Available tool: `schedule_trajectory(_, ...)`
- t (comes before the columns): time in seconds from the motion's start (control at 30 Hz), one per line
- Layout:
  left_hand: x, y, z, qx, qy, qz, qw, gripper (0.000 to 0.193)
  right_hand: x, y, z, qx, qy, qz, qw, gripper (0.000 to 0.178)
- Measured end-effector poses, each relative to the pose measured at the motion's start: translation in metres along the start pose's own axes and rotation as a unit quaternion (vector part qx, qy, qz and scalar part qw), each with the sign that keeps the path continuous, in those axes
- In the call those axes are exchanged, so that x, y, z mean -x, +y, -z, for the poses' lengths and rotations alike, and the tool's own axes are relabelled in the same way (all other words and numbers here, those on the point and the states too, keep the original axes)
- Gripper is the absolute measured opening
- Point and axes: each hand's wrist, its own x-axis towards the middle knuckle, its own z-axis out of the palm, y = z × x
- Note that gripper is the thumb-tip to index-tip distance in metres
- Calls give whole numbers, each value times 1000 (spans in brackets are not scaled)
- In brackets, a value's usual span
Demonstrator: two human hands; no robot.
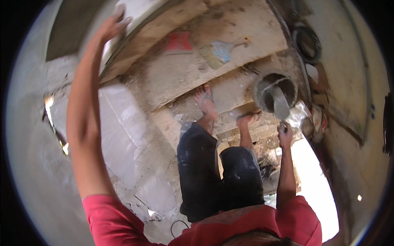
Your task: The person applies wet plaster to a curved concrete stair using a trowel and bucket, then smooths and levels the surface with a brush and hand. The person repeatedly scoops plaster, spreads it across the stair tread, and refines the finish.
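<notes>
My right hand (pixel 285 134) is closed around the handle of a trowel. The trowel's long grey blade (pixel 281 103) reaches over the near rim into a round grey bucket (pixel 259 91). Inside the bucket the contents are dark, and I cannot tell how full it is. My left arm stretches far up and left, where my left hand (pixel 115 26) rests at a pale ledge (pixel 141 12). Its fingers are spread and slightly blurred, with nothing visible in them.
Below the ledge, a red flat piece (pixel 178 42) and a fan-shaped brush-like thing with blue on it (pixel 219 53) lie on a dusty slab (pixel 176 78). My bare feet (pixel 206 102) stand on the steps. A black round container (pixel 307 44) and clear plastic (pixel 298 115) are at the right.
</notes>
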Motion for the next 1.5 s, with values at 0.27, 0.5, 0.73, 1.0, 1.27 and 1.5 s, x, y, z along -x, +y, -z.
schedule_trajectory(0.27,-2,0,-11,19,82,-19,996,79,12,-3,19,31,-6,-75,997,42)
schedule_trajectory(0.5,3,18,-6,25,101,16,994,75,5,-9,-2,-75,0,-51,996,43)
schedule_trajectory(0.73,65,127,-49,15,532,-19,846,34,-4,-49,2,221,40,30,974,54)
schedule_trajectory(1.0,85,182,-272,179,247,214,928,68,8,-178,-3,247,128,317,906,41)
schedule_trajectory(1.27,41,207,-265,140,149,348,915,93,-116,-331,-117,328,169,568,736,47)
schedule_trajectory(1.5,56,185,-234,324,146,374,857,50,-188,-371,-89,443,21,546,711,33)
